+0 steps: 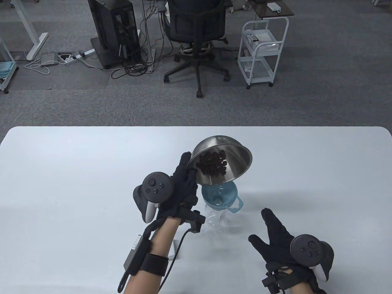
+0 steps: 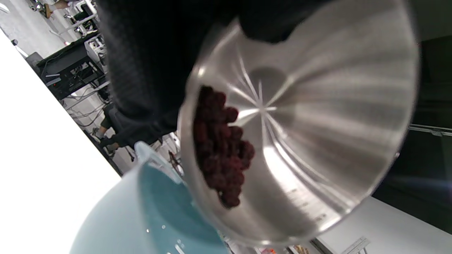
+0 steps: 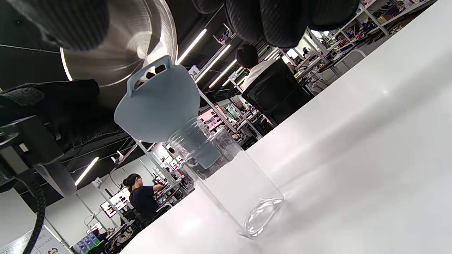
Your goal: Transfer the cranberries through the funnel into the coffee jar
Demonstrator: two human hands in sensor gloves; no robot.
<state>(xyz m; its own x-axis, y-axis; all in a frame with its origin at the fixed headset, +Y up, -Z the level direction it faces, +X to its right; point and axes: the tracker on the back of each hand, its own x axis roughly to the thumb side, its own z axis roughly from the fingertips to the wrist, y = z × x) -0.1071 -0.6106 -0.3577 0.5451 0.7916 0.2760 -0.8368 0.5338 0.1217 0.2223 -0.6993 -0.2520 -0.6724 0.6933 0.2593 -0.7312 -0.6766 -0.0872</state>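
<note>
The left hand (image 1: pixel 180 186) grips the left rim of a steel bowl (image 1: pixel 228 160), tilted steeply just above the blue funnel (image 1: pixel 220 196). Dried cranberries (image 1: pixel 212 165) crowd the bowl's lower side. The funnel's spout sits in the mouth of the clear jar (image 3: pixel 233 183), upright on the white table (image 1: pixel 76 183). The right hand (image 1: pixel 275 235) rests near right, fingers spread, holding nothing
</note>
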